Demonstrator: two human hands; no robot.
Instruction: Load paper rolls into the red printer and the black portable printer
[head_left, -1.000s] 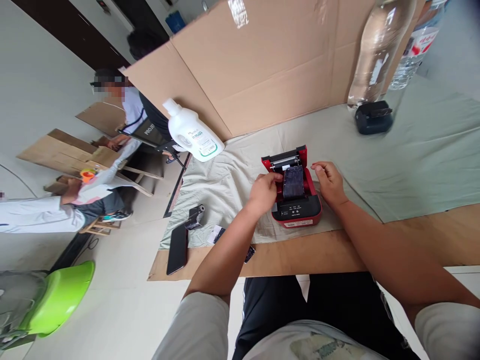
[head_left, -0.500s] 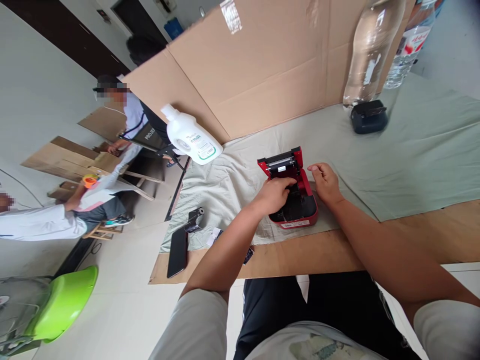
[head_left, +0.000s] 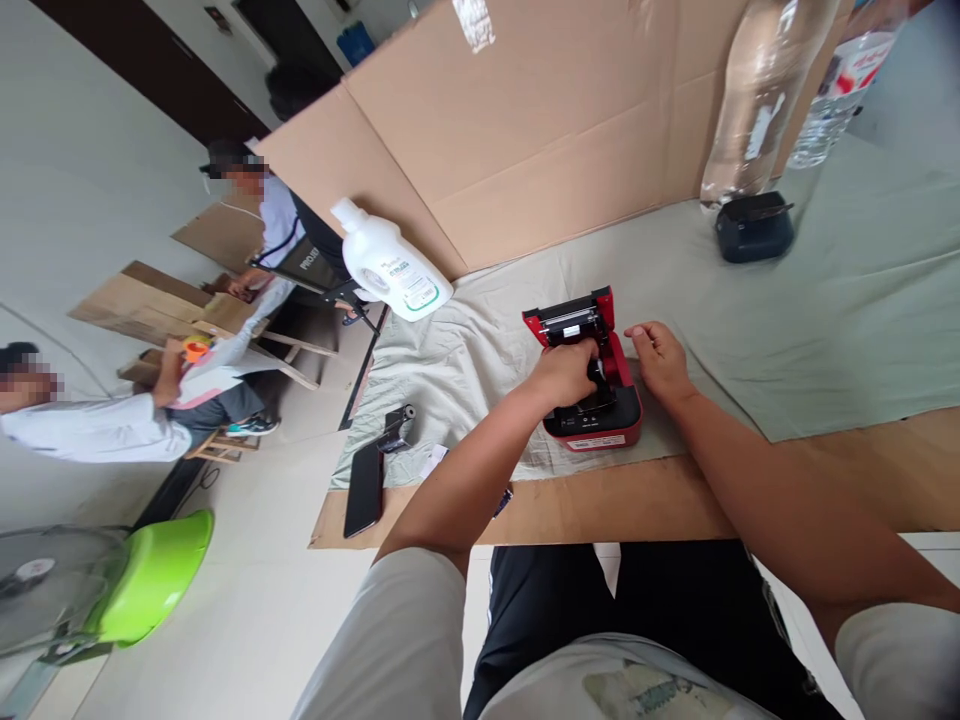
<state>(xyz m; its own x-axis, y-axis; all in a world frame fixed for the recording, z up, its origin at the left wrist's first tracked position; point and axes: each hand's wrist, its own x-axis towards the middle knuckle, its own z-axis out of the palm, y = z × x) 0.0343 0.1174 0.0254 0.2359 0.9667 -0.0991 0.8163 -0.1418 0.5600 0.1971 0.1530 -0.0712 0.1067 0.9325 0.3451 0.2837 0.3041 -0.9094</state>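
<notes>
The left hand pinched inside the small red-and-black plastic printer (lid open); the right hand rested loose beside it, so a hard push could skid it.

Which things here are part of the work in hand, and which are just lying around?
In hand:
- red printer, lid open
- left hand, reaching into its bay
- right hand, beside the printer

Lying about:
- white bottle
- phone
- black device
- clear bottle
- cardboard
- green basin
</notes>
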